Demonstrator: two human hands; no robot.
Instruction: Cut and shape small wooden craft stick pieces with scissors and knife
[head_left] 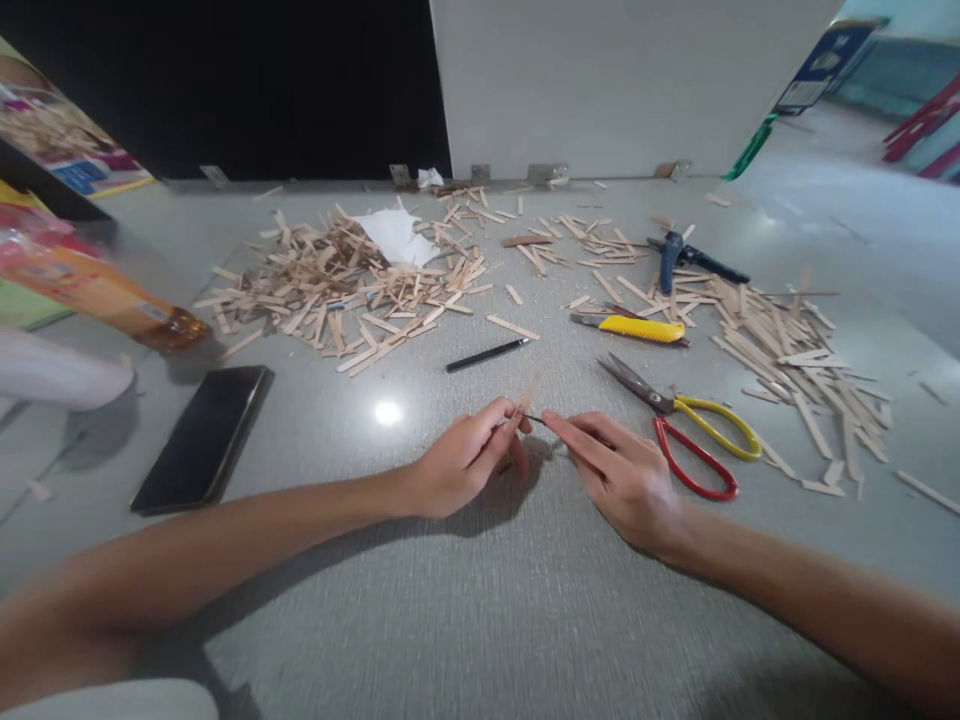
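Observation:
My left hand (471, 455) pinches a small piece of wooden stick (529, 391) between thumb and forefinger, its pale tip pointing up. From the right, my right hand (619, 470) grips a thin dark tool (534, 418), whose narrow end meets the wood at my left fingertips. Most of this tool is hidden in the fingers, so its kind is unclear. Just beyond the hands lies a slim black pen-like tool (487, 355). Scissors (667, 410) with one yellow and one red handle rest open beside my right hand, and a yellow utility knife (637, 328) lies behind them.
Heaps of cut wooden sticks (330, 290) spread over the grey table, with more sticks (802, 360) at right. White tissue (397, 236) tops the left heap. A dark blue hand tool (694, 262) lies behind. At left are a phone (202, 438) and an orange bottle (97, 285).

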